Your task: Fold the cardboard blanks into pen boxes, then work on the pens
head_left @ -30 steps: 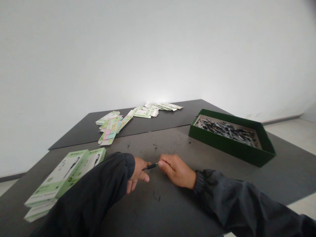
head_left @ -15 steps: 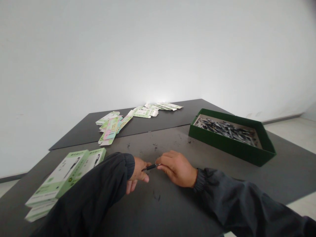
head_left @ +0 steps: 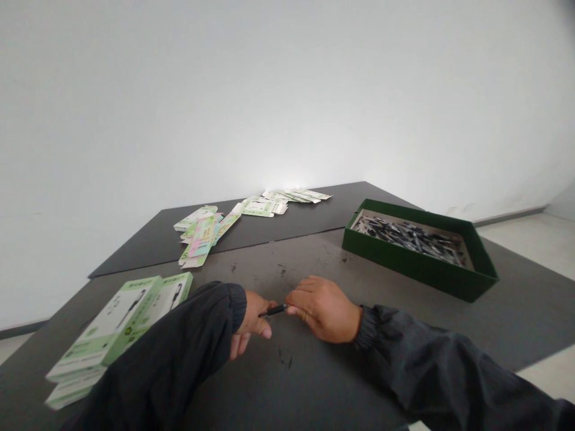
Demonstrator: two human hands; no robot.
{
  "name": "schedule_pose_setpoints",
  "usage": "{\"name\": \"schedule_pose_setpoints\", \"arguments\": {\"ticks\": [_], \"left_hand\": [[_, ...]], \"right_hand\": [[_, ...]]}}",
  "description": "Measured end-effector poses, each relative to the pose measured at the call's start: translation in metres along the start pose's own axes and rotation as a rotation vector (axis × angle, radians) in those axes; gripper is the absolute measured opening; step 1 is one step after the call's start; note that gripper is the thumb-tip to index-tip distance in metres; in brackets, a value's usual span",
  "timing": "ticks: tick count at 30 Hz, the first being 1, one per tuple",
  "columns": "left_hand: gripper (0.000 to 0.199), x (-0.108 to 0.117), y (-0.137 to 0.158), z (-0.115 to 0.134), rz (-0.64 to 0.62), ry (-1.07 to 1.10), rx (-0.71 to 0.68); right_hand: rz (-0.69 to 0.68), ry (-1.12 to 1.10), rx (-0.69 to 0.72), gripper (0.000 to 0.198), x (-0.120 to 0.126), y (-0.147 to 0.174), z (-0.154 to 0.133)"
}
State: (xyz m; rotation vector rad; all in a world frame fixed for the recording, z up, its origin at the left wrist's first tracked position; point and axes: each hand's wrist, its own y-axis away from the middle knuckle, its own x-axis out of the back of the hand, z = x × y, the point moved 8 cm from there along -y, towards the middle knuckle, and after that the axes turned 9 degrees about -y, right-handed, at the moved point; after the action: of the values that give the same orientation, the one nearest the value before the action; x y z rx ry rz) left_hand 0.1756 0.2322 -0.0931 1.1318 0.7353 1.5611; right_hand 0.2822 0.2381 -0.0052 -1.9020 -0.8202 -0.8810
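Note:
A black pen (head_left: 275, 310) spans the gap between my two hands, low over the table. My right hand (head_left: 326, 308) is closed on its right end, thumb and fingertips pinching it. The pen's left end lies against my left hand (head_left: 252, 320), between thumb and index finger, with the other fingers curled below. Most of the left hand's grip is turned away from view. On the right stands a dark green box (head_left: 408, 267) that holds many loose black and clear pens (head_left: 415, 236).
Green-and-white pen boxes (head_left: 110, 323) are stacked at the left, by my left sleeve. Flattened cartons (head_left: 258, 206) lie along the back of the dark table (head_left: 309, 257). Several pink, blue and green cartons (head_left: 204, 233) overlap at back left. A white wall (head_left: 287, 90) rises behind.
My right hand has shifted very slightly right and down, and its fingers now cover more of the pen's right end. The left hand has barely moved.

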Motion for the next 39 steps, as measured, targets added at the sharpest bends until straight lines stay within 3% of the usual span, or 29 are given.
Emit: {"name": "schedule_pose_setpoints", "arguments": {"ticks": [8, 12, 24, 28, 35, 39], "left_hand": [[0.059, -0.001, -0.005, -0.004, -0.026, 0.012, 0.027], [0.058, 0.000, -0.005, -0.005, -0.009, 0.003, 0.030], [0.055, 0.001, -0.002, 0.000, 0.045, -0.026, -0.025], [0.056, 0.000, -0.003, -0.001, 0.046, 0.000, -0.011], [0.060, 0.000, 0.002, 0.001, 0.080, 0.013, 0.003], [0.058, -0.001, 0.003, 0.002, 0.061, -0.006, 0.002]], "right_hand": [[0.001, -0.137, -0.090, 0.033, -0.009, 0.002, 0.014], [0.038, -0.156, -0.118, 0.027, -0.005, 0.002, 0.014], [0.010, 0.024, 0.000, 0.026, -0.001, 0.000, 0.002], [0.001, -0.013, -0.003, 0.029, -0.004, 0.000, 0.002], [-0.024, -0.215, -0.125, 0.032, -0.013, 0.002, 0.014], [-0.006, -0.166, -0.088, 0.031, -0.010, 0.001, 0.013]]}}
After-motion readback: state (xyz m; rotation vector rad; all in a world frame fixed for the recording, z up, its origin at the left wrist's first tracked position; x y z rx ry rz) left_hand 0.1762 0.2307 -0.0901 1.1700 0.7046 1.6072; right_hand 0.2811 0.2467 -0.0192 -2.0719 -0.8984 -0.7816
